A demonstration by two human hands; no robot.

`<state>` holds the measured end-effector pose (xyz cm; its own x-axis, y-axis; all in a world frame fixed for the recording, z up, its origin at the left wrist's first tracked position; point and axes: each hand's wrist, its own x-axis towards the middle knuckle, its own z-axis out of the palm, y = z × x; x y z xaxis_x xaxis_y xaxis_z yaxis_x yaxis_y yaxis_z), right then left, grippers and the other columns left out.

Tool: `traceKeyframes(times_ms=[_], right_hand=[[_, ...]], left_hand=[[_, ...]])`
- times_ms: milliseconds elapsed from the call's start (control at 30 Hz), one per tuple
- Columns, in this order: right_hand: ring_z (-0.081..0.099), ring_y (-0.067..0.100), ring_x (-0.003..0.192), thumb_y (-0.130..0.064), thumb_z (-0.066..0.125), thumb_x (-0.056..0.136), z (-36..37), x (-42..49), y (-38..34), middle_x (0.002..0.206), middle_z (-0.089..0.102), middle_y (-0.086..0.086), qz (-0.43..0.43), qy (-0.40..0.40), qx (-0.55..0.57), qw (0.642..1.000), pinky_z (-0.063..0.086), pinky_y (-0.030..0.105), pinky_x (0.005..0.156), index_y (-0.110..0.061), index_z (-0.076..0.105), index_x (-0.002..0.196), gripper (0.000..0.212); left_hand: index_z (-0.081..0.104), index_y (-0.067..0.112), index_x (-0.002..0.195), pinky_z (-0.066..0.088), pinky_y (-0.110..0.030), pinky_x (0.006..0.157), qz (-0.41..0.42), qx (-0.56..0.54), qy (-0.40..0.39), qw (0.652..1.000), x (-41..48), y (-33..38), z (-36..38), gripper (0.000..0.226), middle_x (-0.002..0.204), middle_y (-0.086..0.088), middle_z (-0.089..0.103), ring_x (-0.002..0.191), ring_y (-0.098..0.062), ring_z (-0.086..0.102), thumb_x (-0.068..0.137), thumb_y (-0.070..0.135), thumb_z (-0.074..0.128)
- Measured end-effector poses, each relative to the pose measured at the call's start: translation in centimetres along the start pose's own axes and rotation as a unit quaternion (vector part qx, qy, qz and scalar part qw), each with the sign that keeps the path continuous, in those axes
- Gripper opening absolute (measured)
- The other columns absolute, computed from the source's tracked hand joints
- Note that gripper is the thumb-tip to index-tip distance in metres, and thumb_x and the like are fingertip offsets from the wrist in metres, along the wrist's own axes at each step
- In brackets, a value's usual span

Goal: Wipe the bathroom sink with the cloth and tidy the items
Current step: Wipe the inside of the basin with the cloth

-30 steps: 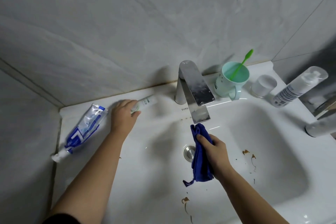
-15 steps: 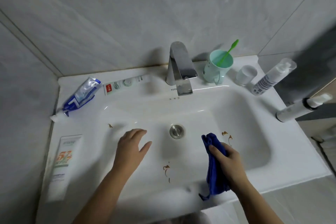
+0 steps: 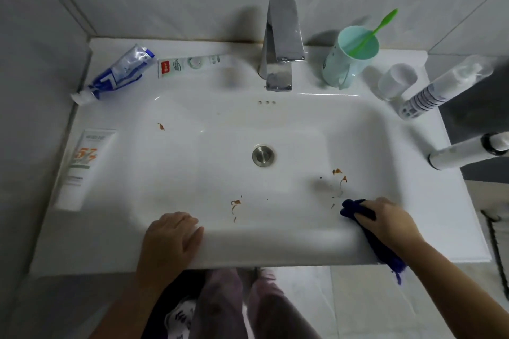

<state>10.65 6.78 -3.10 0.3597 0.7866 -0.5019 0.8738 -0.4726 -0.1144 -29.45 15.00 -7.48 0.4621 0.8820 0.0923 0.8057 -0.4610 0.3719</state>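
The right hand (image 3: 385,217) grips the blue cloth (image 3: 355,208) at the near-right basin edge of the sink (image 3: 275,245), the nearest brown stains (image 3: 340,176) just beyond it toward the drain (image 3: 263,155); the left hand (image 3: 170,239) rests flat, empty, on the front rim

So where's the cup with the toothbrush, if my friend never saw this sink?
Find the silver tap at the back of the white sink. Just to its right on the ledge stands a mint-green mug with a handle. Unlike the small whitish cup beside it, it holds a bright green toothbrush.
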Motion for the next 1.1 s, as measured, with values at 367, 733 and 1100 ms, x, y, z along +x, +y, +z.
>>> traceKeyframes(times_ms=[367, 733, 1100], right_hand=[[0.055, 0.019, 0.079, -0.032, 0.061, 0.086, 3.4, 6.6, -5.7, 0.086, 0.059, 0.0, -0.143, -0.135, 0.053, 0.979, 0.038, 0.026, 0.066, -0.015, 0.063, 0.096, 0.02], [0.055, 0.021, 0.087, -0.031, 0.06, 0.087, 4.3, 7.1, -6.2, 0.095, 0.059, 0.003, -0.167, -0.115, 0.071, 0.977, 0.034, 0.024, 0.07, -0.013, 0.063, 0.102, 0.023], [0.058, 0.024, 0.094, -0.036, 0.053, 0.091, 4.5, 7.9, -4.9, 0.107, 0.059, 0.004, -0.18, -0.064, 0.01, 0.982, 0.042, 0.029, 0.076, -0.016, 0.059, 0.109, 0.027]], left_hand=[[0.065, 0.013, 0.076, 0.044, -0.034, 0.062, -0.012, 0.007, -0.027, 1.0, 0.0, 0.3, -0.2, 0.031, 0.077, -0.001, 0.061, 0.069, -0.023, 0.056, 0.085, 0.033, 0.042], [0.064, 0.013, 0.075, 0.044, -0.035, 0.062, -0.028, 0.009, -0.032, 0.999, 0.0, 0.4, -0.2, 0.031, 0.075, 0.0, 0.061, 0.068, -0.024, 0.056, 0.083, 0.035, 0.044], [0.064, 0.015, 0.074, 0.041, -0.032, 0.061, -0.028, 0.015, -0.021, 0.999, 0.0, 0.4, -0.1, 0.031, 0.074, 0.002, 0.06, 0.066, -0.022, 0.055, 0.083, 0.036, 0.044]])
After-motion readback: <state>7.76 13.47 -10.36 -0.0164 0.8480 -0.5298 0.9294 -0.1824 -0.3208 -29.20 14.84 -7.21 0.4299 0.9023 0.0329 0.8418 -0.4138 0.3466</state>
